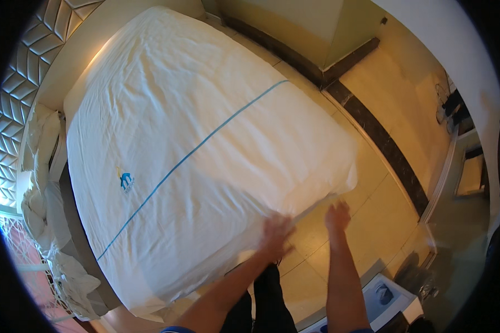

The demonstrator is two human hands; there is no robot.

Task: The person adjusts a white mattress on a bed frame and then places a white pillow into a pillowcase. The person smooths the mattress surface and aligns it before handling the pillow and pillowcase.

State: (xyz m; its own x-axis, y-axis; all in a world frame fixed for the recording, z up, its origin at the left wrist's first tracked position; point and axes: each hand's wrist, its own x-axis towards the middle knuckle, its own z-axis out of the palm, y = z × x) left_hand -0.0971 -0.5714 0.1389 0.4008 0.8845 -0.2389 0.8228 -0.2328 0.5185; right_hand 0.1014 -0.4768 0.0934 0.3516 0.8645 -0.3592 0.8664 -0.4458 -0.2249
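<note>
A large bed is spread with a white sheet [222, 161] that has a thin blue stripe across it and a small blue and yellow emblem. Wrinkles run over its far part, while the near edge hangs down. My left hand [275, 237] is at that near edge, smeared by motion; whether it grips the cloth cannot be made out. Off the bed's near right corner, over the tiled floor, my right hand [338, 216] is raised with its fingers loosely apart and nothing visible in it.
Bunched white curtain cloth [55, 194] hangs along the left, near a padded chevron wall panel [36, 55]. A dark floor border [380, 136] curves along the right. Close to my right forearm stands a white and blue box-like object [388, 297], with a clear plastic-looking item [419, 277] beside it.
</note>
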